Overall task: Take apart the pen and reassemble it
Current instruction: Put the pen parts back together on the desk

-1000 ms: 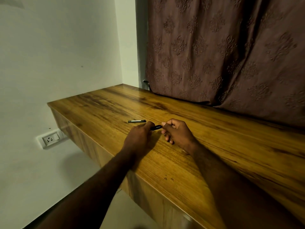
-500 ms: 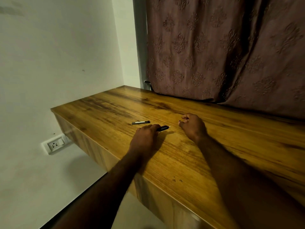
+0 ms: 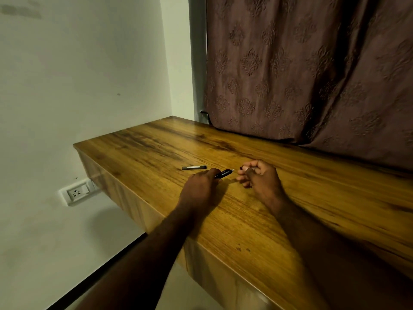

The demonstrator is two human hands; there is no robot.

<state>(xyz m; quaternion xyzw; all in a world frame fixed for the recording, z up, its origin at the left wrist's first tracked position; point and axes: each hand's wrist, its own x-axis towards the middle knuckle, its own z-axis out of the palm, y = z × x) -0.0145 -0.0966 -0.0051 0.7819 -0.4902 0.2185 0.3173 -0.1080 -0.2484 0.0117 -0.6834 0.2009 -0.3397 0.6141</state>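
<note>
Left hand: closed around the rear of the pen body, knuckles up, resting on the wooden desk. Body's long axis ran from roughly 8 o'clock to 2 o'clock, its pale tip free and pointing toward the other hand.

Right hand: at 3 o'clock from the tip, just beside it but apart. Fingers curled, thumb and forefinger pinched narrow on a small dark piece, too small to identify.

Loose part: a slim dark sleeve lying flat on the desk at 10 o'clock from the left hand, near but untouched, axis nearly left to right.

Judgement: pen was in pieces; the right hand was nearer the tip, the left hand nearer the sleeve.

Backdrop: patterned curtain at 12 o'clock.
</note>
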